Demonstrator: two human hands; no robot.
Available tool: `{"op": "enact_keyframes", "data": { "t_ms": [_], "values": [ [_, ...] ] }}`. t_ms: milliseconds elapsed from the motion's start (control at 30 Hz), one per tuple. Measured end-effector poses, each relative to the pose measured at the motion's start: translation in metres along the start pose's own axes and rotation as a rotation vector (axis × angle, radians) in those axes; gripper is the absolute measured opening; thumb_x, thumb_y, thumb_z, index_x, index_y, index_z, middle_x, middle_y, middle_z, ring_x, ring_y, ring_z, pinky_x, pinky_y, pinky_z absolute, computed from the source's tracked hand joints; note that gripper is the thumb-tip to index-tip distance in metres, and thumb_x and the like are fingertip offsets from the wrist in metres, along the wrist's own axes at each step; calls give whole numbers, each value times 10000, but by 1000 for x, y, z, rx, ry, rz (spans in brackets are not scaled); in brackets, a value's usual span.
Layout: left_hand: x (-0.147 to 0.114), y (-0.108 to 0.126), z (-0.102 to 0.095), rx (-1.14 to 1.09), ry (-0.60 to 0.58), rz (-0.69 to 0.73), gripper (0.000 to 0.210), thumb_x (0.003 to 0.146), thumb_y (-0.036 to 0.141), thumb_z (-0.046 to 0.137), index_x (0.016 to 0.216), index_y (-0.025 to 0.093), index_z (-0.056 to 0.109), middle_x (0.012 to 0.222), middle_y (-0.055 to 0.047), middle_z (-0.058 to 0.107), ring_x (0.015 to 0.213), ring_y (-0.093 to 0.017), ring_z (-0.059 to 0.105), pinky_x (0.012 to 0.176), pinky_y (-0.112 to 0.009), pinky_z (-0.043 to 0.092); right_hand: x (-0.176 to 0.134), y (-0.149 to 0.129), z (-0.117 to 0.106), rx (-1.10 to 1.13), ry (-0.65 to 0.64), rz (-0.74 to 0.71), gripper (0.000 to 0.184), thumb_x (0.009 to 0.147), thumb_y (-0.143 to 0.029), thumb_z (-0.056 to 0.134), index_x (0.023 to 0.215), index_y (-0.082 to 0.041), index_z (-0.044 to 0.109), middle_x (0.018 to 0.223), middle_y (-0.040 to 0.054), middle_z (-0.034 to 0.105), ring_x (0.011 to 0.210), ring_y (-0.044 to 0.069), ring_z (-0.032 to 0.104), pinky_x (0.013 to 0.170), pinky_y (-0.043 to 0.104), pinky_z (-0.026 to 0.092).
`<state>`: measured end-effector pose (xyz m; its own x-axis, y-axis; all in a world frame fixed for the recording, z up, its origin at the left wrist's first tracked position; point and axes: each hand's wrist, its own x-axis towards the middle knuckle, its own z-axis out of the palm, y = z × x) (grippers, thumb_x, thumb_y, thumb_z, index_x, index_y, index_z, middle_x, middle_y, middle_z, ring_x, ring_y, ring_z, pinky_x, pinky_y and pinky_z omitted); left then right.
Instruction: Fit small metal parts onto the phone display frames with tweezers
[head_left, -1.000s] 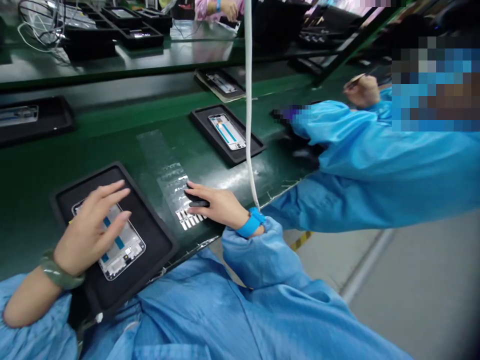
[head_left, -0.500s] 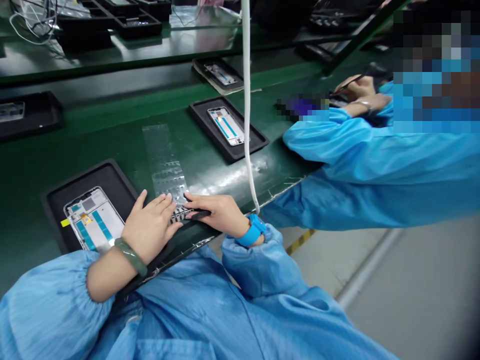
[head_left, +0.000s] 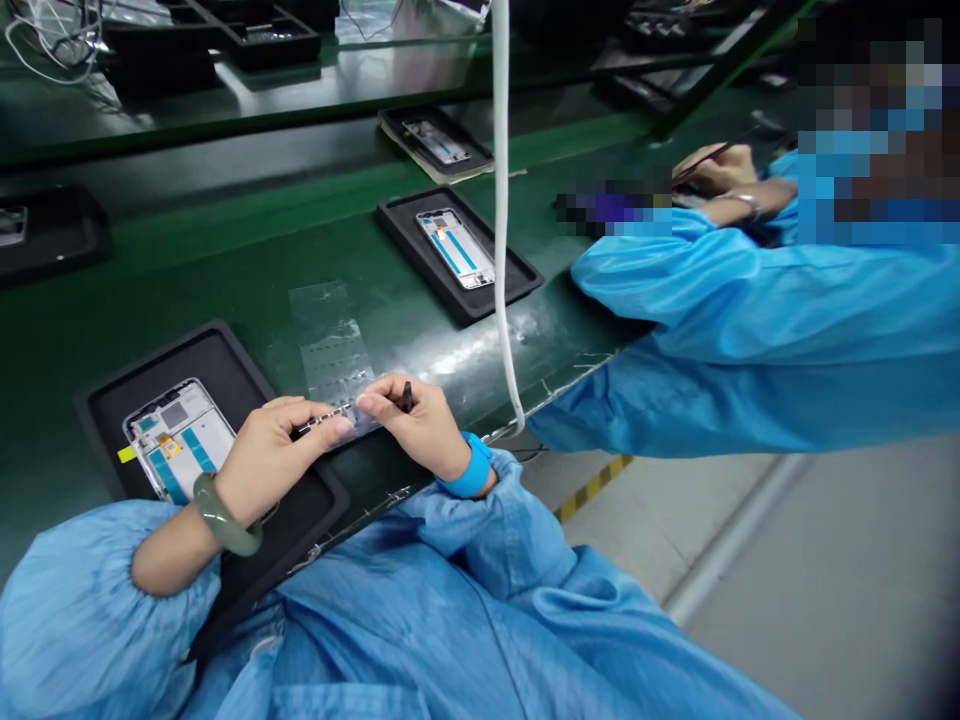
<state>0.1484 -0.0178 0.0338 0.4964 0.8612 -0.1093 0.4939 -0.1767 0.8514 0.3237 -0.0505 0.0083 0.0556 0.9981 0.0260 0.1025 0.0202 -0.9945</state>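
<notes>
Pinching the near end of a clear sheet (head_left: 336, 355), the left hand (head_left: 281, 440) has its thumb and fingers drawn together on the film. The right hand (head_left: 421, 425) is curled close beside it, thumb and forefinger nearly meeting at the same end, with a dark slim tool (head_left: 406, 397) tucked among its fingers (whether those fingertips grip the film or only touch it, I cannot tell). The sheet lies on the green bench (head_left: 225, 285), its far end flat and its near end seemingly raised between the hands, just right of the black tray (head_left: 231, 372) that bears a phone frame (head_left: 178, 435). I judge the film very light, thin and limp, slick on its face and readier to curl than stay straight; the row of small pieces along its near end seems easy to crease. Best held by the plain margins, lightly, with fingertips clear of that row.
</notes>
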Motion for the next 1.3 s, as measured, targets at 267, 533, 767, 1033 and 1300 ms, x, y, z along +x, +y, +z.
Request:
{"op": "enact_keyframes", "data": {
  "t_ms": [267, 533, 767, 1033, 1300],
  "values": [
    [0, 1, -1, -199, -30, -122, 233, 764, 420, 619, 771, 200, 692, 789, -2, 704, 786, -157, 619, 762, -258, 447, 1, 1, -2, 26, -106, 7, 187, 783, -346, 613, 801, -159, 606, 680, -15, 567, 612, 86, 488, 589, 228, 396],
    [0, 3, 2, -247, 11, -117, 221, 765, 395, 619, 734, 176, 614, 723, 19, 645, 713, -120, 568, 681, -225, 431, 4, -6, 0, 97, -91, 118, 245, 696, -366, 698, 779, -153, 612, 620, -31, 554, 565, 80, 490, 564, 226, 402],
    [1, 3, 1, -267, -7, -163, 241, 740, 413, 645, 784, 177, 638, 764, 7, 665, 741, -139, 586, 694, -246, 447, 5, -9, 0, 173, -120, 177, 260, 685, -376, 715, 744, -161, 582, 618, -30, 574, 570, 82, 517, 556, 222, 414],
    [2, 0, -6, -233, -58, -146, 264, 776, 463, 596, 799, 234, 725, 832, 11, 733, 776, -167, 643, 1071, -402, 288, 5, -8, -4, 228, -138, 197, 260, 670, -365, 732, 726, -161, 579, 624, -23, 604, 588, 89, 552, 572, 223, 433],
    [-1, 2, 0, -138, -1, -85, 310, 795, 497, 534, 699, 273, 726, 782, 35, 737, 821, -200, 659, 1103, -451, 247, 5, -9, -5, 193, -109, 215, 274, 678, -395, 723, 667, -149, 604, 553, -26, 581, 523, 80, 519, 553, 229, 429]
  ]
}}
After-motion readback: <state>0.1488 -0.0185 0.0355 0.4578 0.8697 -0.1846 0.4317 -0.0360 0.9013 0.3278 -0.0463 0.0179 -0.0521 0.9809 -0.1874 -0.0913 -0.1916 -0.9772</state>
